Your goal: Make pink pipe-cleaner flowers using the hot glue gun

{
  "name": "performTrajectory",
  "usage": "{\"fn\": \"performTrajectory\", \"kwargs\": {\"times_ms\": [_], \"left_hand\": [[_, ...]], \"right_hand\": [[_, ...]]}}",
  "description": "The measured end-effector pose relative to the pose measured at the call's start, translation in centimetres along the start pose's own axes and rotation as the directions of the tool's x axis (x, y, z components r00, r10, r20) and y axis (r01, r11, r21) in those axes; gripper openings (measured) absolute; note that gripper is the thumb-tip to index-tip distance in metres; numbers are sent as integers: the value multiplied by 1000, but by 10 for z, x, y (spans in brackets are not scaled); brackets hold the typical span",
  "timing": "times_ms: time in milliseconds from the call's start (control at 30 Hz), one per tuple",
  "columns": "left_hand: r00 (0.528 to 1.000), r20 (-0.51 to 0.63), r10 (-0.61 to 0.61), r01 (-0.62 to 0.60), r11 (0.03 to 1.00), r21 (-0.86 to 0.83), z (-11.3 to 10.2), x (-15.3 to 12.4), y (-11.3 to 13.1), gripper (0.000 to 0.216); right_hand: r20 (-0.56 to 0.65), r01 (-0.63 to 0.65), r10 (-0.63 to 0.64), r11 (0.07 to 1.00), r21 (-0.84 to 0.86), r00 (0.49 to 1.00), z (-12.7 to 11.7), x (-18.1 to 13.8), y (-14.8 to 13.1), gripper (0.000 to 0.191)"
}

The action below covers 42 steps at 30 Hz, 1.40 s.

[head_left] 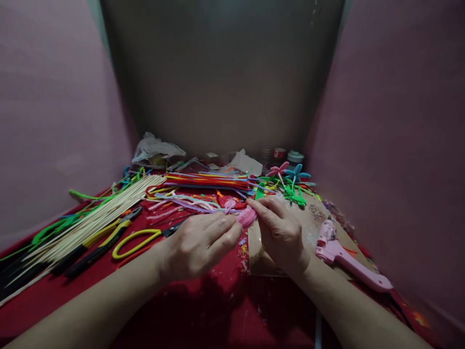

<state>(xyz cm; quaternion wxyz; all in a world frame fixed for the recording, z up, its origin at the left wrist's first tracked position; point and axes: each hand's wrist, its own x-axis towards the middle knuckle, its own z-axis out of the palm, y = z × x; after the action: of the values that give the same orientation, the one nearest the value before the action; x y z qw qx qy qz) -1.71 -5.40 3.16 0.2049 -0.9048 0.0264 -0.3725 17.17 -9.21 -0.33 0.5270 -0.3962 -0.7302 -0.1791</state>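
Observation:
A pink pipe-cleaner piece [246, 217], bent into a rounded petal-like shape, is held up between both hands over the red cloth. My left hand [203, 242] is closed, its fingers pinching the piece from the left; a smaller pink loop [229, 206] sticks up just beyond these fingers. From the right, my right hand [279, 230] is closed too, with thumb and forefinger on the pink piece's upper edge. The fingers hide part of the piece. Behind the hands lies a bundle of red, yellow and purple pipe cleaners [210, 181].
Wooden sticks [109, 213], yellow-and-black pliers [105, 240] and yellow-handled scissors [134, 242] lie left. A pink glue gun [348, 259] rests right, near a cardboard piece [261, 257]. Pink and blue pipe-cleaner flowers [296, 173] stand behind. Walls enclose both sides and the back.

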Motion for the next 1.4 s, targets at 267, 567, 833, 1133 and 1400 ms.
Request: {"fn": "performTrajectory", "kwargs": {"times_ms": [267,567,833,1133,1400], "left_hand": [[988,-81,-128,126,991,-38,6,-4,4,28],[868,-101,-486,457,862,-222,1,4,7,15],[568,175,-804,689,349,-635,6,12,2,17],[502,273,-821,690,190,-698,19,10,0,25],[558,263,-787,734,321,-598,15,24,-3,12]], "right_hand": [[25,53,-52,998,-19,998,0,0,0,33],[194,-7,0,999,36,981,3,-1,1,30],[523,-697,466,551,459,713,6,6,0,19],[711,-847,475,166,506,518,4,4,1,27],[717,-867,493,212,451,493,4,6,-5,23]]}}
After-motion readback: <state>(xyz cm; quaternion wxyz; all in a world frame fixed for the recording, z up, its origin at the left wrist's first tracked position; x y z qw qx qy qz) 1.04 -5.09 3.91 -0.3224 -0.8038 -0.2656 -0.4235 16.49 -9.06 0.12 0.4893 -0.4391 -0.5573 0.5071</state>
